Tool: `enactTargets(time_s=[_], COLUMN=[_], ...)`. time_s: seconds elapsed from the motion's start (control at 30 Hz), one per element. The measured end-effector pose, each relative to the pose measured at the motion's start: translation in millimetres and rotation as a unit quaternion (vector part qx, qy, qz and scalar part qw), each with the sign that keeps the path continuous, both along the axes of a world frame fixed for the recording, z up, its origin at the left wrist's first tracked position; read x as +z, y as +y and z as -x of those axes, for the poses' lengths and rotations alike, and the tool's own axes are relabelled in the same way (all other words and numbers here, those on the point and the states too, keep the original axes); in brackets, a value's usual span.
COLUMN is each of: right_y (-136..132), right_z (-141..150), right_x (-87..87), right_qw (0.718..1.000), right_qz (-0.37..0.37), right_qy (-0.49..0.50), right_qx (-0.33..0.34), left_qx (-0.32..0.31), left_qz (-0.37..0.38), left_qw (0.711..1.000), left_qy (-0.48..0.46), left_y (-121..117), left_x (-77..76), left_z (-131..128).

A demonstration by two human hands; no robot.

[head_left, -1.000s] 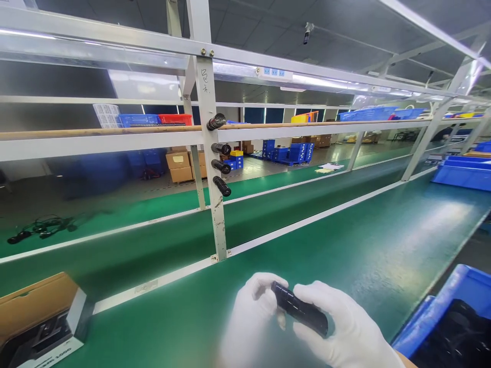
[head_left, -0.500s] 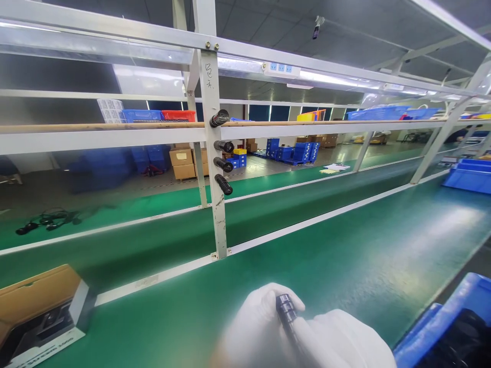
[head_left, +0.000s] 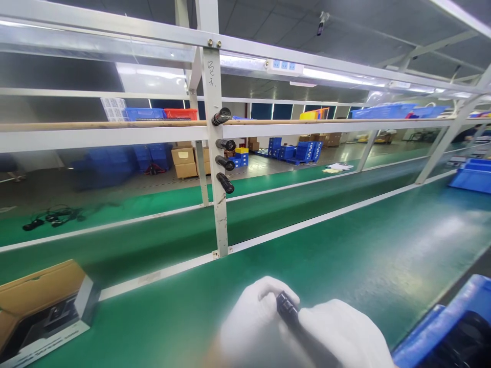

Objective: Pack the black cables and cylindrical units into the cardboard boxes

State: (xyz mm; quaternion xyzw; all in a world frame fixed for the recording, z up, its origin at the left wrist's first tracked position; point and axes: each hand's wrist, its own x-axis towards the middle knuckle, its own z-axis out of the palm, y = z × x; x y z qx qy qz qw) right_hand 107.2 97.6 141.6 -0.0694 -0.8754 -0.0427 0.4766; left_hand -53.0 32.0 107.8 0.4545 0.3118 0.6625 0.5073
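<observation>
Both my hands wear white gloves and meet low in the view, over the green bench top (head_left: 345, 255). Between them is a black ribbed cylinder, like a small flashlight body (head_left: 287, 309). My left hand (head_left: 253, 324) wraps its fingers round the cylinder's far end. My right hand (head_left: 341, 335) closes over the near end and hides most of its length. Only the knurled tip pokes out between the two gloves.
A white metal post (head_left: 217, 153) stands ahead with several black cylinders (head_left: 225, 183) stuck to it. An open cardboard box (head_left: 42, 306) sits at the lower left. A blue bin (head_left: 445, 327) of dark parts is at the lower right. Cables (head_left: 49, 217) lie on the far bench.
The cylinder lay crosswise between my hands a second ago; now it points away from me, with my right hand covering more of it. The view has shifted slightly right.
</observation>
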Motion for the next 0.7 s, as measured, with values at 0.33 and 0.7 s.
enactTargets(time_s=[0.33, 0.7], right_y=[11.1, 20.3], right_z=[2.8, -6.1], right_x=[7.1, 18.2], right_qw=[0.990, 0.972], right_qz=[0.136, 0.211], right_qy=[-0.010, -0.055], right_qx=[0.043, 0.091], left_qx=[0.062, 0.138], left_qz=[0.065, 0.095], left_qw=[0.991, 0.962], left_qy=[0.098, 0.214], left_y=[-7.6, -19.0], left_x=[17.0, 23.2], left_z=[9.1, 4.2])
